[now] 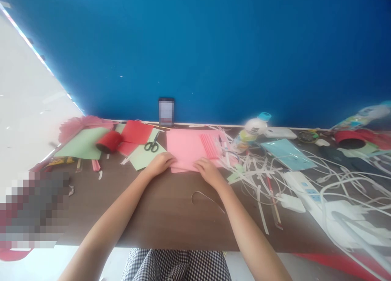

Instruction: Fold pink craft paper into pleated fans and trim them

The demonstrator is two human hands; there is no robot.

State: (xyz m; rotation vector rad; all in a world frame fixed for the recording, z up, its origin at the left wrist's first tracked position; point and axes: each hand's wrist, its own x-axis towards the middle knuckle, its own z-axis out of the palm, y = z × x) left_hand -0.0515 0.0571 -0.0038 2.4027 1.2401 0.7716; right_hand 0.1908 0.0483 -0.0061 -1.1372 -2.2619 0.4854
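We've got left hand (161, 163) and right hand (209, 171) on the pink paper (186, 144) near the tabletop's (165, 220) far edge, fingers bent; pinching or resting, we can't tell!

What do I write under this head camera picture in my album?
Left hand and right hand at the pink paper, scissors on green paper beside it.

I am looking through one head-worn camera, which is sitting above and behind the grip of the left hand (160, 163) and right hand (209, 172), facing forward and down. It is viewing from near, taking in both forearms (110, 216) this side of the grip and the blue panel (201, 53) beyond it.
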